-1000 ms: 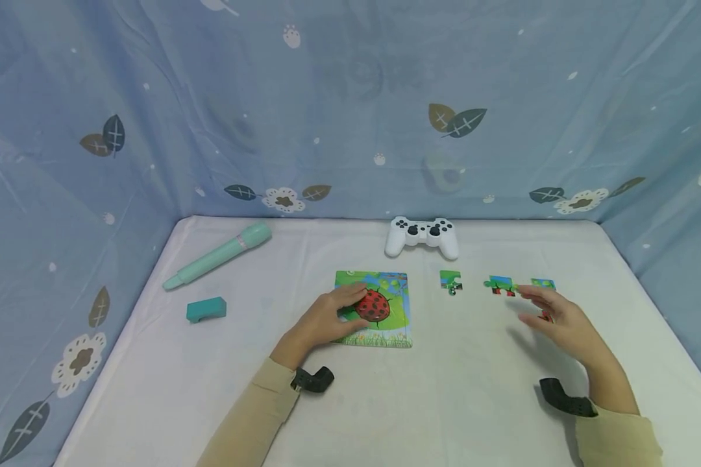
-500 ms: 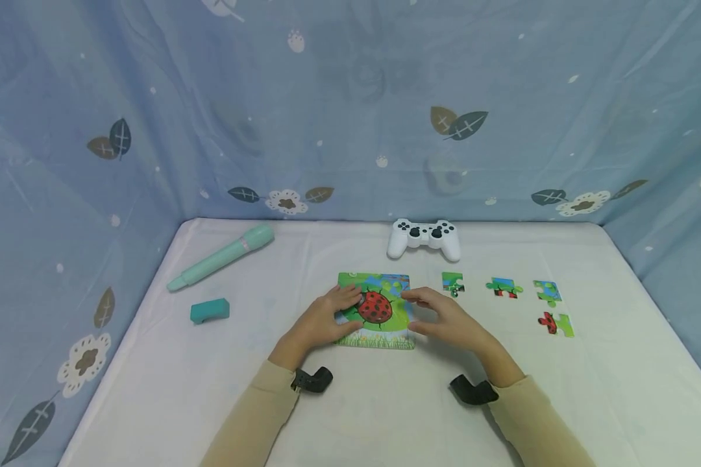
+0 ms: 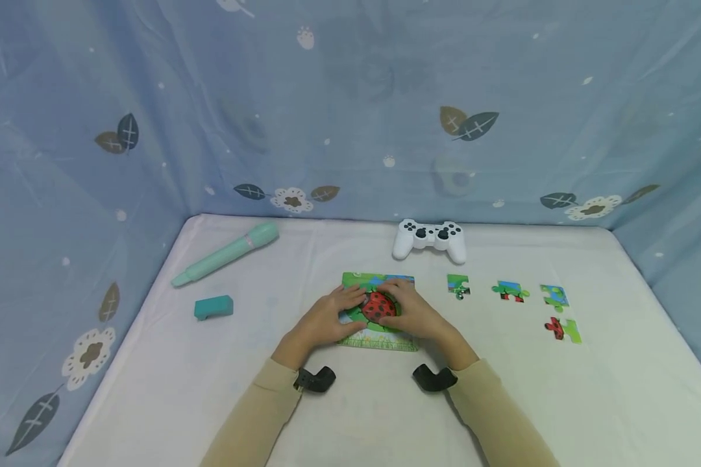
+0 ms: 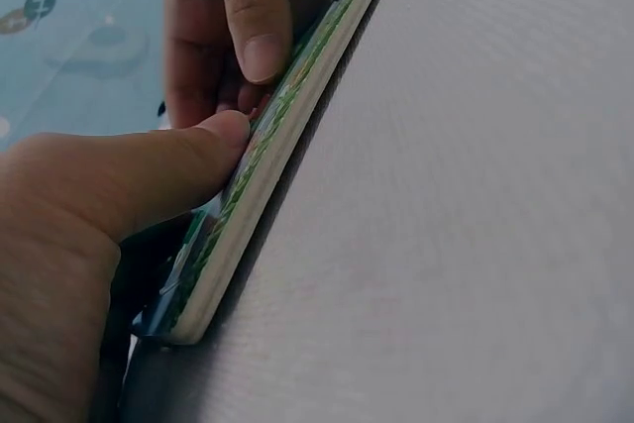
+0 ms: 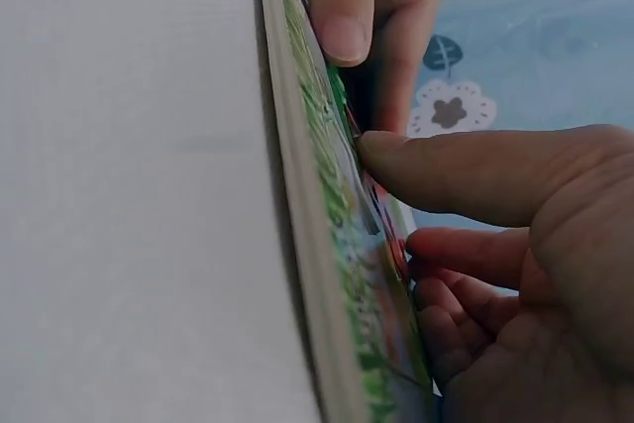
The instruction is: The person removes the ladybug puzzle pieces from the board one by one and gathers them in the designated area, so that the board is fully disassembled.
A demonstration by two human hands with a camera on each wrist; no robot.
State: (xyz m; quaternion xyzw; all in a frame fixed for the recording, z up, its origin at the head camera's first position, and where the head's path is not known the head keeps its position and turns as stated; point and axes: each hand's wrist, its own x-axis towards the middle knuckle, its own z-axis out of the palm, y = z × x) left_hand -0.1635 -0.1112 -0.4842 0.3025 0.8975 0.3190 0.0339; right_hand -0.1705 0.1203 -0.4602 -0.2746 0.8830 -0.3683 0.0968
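Note:
A square ladybug puzzle board [image 3: 380,341] lies flat on the white-covered table. My left hand [image 3: 321,319] rests on its left part, thumb and fingers spread apart. From the right, my right hand [image 3: 417,316] reaches over the board, its thumb below the red ladybug picture [image 3: 376,309] and its fingers above it. In the right wrist view the right thumb [image 5: 446,173] lies on the picture side, with fingertips farther up the surface. The left thumb [image 4: 183,167] touches the board close to its grassy edge. Neither hand shows a loose piece in it.
Several loose jigsaw pieces lie on the right, among them a green one [image 3: 458,283] and a red-and-green one [image 3: 563,329]. Behind the board is a white game controller [image 3: 430,238]. A mint-green microphone-shaped stick [image 3: 226,254] and a teal block [image 3: 213,307] lie on the left.
My right hand has moved left from beside the loose pieces to the board, and now lies over its right part. My left hand has stayed on the board.

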